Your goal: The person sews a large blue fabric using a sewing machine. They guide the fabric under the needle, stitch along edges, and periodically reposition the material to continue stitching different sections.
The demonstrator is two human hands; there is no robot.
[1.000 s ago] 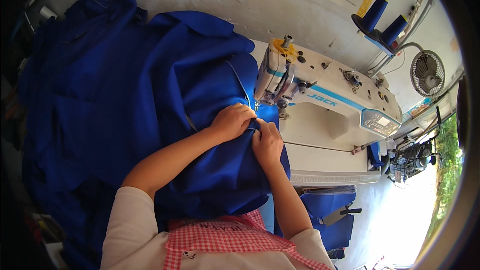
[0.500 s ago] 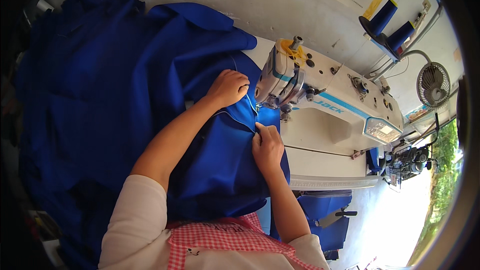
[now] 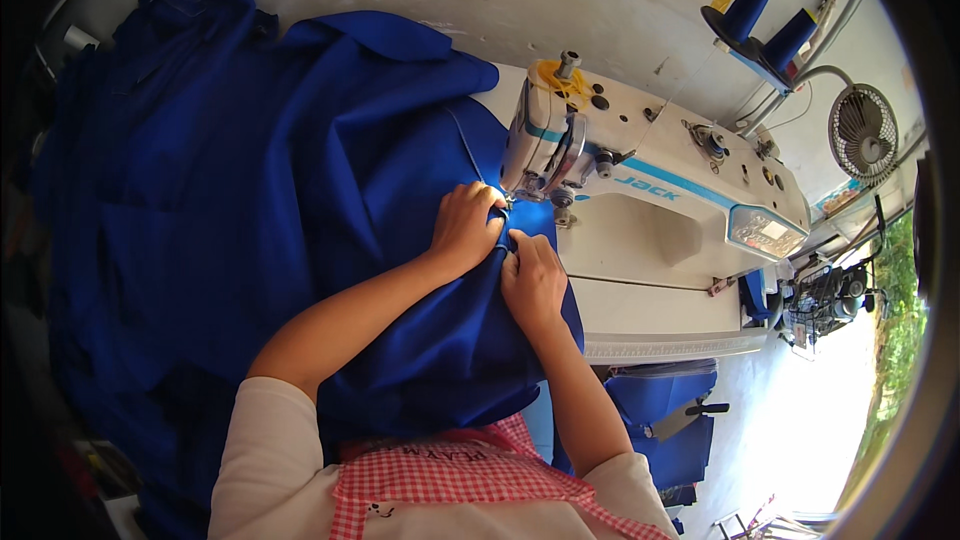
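A large piece of blue fabric [image 3: 240, 230] spreads over the table and hangs in folds toward me. Part of it lies under the needle end of a white sewing machine [image 3: 560, 155]. My left hand [image 3: 468, 230] is closed on the fabric just in front of the needle area, its fingertips partly hidden against the cloth. Close beside it, my right hand [image 3: 533, 280] pinches the fabric at a seam, slightly nearer to me. A pale seam line runs from beyond my left hand up the cloth.
Two blue thread cones [image 3: 748, 5] stand on a holder at the back right, with a small fan [image 3: 862, 135] beside them. More blue cloth [image 3: 660, 395] hangs below the table's front edge [image 3: 670, 345]. A wall runs behind the machine.
My left hand has come down and nearer, from the far part of the seam to close beside my right hand. The right hand still pinches the fabric. The view has shifted slightly.
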